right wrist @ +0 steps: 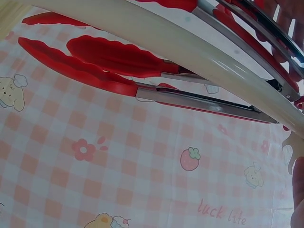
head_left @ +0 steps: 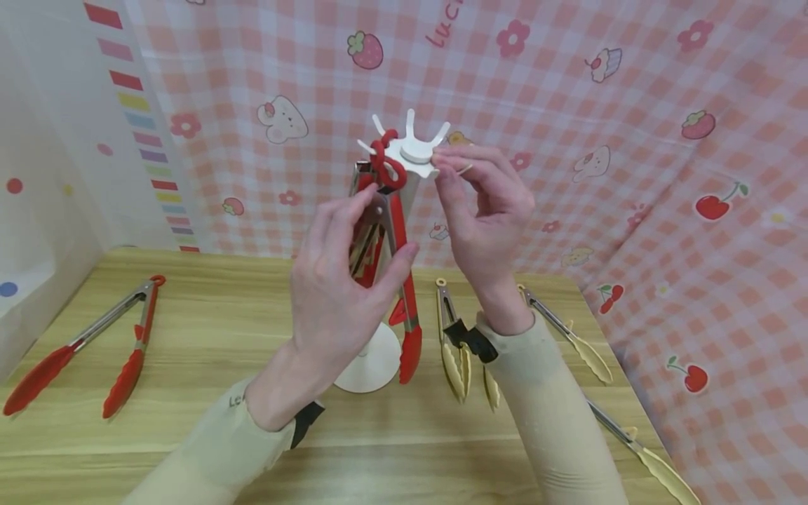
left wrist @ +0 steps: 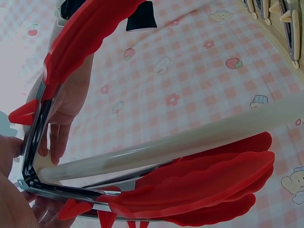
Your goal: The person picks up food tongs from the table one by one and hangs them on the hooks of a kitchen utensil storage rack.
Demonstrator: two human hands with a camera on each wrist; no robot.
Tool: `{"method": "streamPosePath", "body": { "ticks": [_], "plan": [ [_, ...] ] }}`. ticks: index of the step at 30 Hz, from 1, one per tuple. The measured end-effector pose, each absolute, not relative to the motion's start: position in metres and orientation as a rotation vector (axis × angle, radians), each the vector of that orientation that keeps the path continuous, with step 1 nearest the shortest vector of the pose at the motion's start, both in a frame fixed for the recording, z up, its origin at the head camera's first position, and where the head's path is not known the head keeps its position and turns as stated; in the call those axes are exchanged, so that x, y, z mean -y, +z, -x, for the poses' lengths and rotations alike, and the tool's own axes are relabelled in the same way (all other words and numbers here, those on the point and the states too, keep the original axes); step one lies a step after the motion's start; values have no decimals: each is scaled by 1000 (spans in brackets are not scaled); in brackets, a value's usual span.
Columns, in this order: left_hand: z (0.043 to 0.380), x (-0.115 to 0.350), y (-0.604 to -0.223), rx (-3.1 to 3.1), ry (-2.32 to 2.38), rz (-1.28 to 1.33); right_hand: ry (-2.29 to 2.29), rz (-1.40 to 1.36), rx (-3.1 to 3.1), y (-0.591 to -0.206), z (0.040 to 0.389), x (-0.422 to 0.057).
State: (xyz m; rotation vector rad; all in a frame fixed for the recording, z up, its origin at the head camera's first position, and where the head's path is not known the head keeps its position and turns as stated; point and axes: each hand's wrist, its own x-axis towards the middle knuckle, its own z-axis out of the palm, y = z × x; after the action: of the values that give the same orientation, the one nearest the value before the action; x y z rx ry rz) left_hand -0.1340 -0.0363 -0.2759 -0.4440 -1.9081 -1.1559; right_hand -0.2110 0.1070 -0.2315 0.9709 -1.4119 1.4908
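Note:
A white utensil stand with a hooked top (head_left: pixel 416 149), a pole (left wrist: pixel 166 147) and a round base (head_left: pixel 375 365) stands mid-table. My left hand (head_left: pixel 334 273) holds a pair of red-tipped tongs (head_left: pixel 409 308) near the hinge, its thumb against one arm. In the left wrist view these tongs (left wrist: pixel 71 42) are spread wide, beside the pole. Red rings (head_left: pixel 390 168) sit at the left hooks; whether the held tongs' ring is on a hook I cannot tell. More red tongs (right wrist: pixel 114 83) hang by the pole. My right hand (head_left: pixel 486 217) pinches the hooked top's right edge.
On the table's left lies another pair of red tongs (head_left: pixel 142 330), spread apart. Several cream-tipped tongs (head_left: pixel 456 351) lie on the right, partly behind the right sleeve (head_left: pixel 555 421). A checked pink cloth (head_left: pixel 568 91) covers the wall behind.

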Motion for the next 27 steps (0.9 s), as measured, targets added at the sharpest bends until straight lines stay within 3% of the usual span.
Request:
{"method": "streamPosePath", "body": {
  "ticks": [27],
  "plan": [
    [133,52,-283,1917,-1075,560,1441,-1046,1470,-229,211,-115]
  ]
}}
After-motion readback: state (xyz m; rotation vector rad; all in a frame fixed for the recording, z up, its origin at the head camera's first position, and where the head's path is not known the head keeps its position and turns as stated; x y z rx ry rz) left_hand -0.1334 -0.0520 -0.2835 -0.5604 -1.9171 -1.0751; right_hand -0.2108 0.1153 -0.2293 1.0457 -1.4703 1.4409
